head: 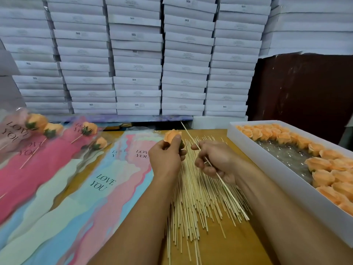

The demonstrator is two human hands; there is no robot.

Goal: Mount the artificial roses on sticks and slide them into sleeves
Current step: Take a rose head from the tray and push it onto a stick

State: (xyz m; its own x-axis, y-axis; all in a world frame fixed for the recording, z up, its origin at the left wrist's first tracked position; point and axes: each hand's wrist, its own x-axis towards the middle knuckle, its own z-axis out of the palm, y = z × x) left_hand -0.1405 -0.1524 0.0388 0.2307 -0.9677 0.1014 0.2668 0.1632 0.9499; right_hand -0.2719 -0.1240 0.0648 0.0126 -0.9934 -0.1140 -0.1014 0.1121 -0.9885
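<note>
The left grip (165, 155) is curled round an orange rose (171, 137), thumb pressed on the petals, the bloom standing up above the fingers and its green base just showing at the right of the hand. The right grip (214, 161) pinches a single stick (214, 170) between thumb and fingers; the stick runs slantwise, its thin tip pointing up toward the far edge just beside the rose, its other end reaching down toward the near right. Rose and stick tip are close but apart.

Both hands hover over a loose pile of sticks (193, 203) fanned across the middle of the tabletop (246, 240). Along the right edge lies a long white tray (271, 169) with more roses lining its far end and right side. On the left half lie flat sleeves (91, 190) in pink, blue and pale green, printed LOVE YOU. At the far left corner lie finished roses (48, 129) on sticks inside sleeves. Behind the far edge rise stacks of white boxes (137, 60).
</note>
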